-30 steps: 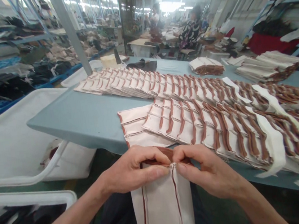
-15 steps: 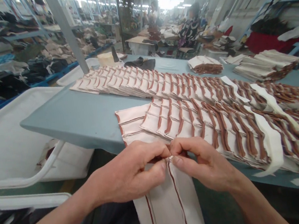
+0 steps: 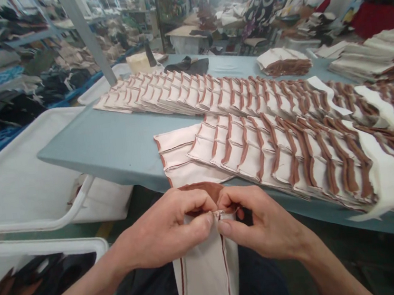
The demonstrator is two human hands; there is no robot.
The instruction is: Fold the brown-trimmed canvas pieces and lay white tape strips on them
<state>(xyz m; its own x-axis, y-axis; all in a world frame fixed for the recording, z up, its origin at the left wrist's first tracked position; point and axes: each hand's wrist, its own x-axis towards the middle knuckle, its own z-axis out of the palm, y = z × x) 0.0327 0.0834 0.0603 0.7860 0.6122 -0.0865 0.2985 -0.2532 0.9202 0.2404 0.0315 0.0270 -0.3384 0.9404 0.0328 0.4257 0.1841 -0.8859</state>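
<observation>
Both hands pinch the top edge of a cream panel with brown seams [image 3: 206,280], which hangs down in front of my lap. My left hand [image 3: 178,226] is closed on the edge left of a dark brown seam. Close beside it, my right hand [image 3: 256,221] grips the same edge just right of that seam. Thumbs lie on the cream face, and the fingertips behind are hidden. Brown material [image 3: 202,190] shows beyond the fingers. Past my hands, a similar flat panel [image 3: 183,154] lies at the table's front edge, by rows of overlapping cream-and-brown pieces [image 3: 254,145].
A blue-grey table [image 3: 111,153] carries the rows, some pale strips [image 3: 379,173] and a folded stack [image 3: 282,58]. White bins stand at left, one whitish inside [image 3: 28,177], one holding dark scraps [image 3: 55,279]. A grey post [image 3: 88,36] rises behind. A person [image 3: 261,12] is farther back.
My view has tilted down and shifted a little left. Both hands keep their pinch, while the panel below looks narrower and more brown material shows behind the fingers.
</observation>
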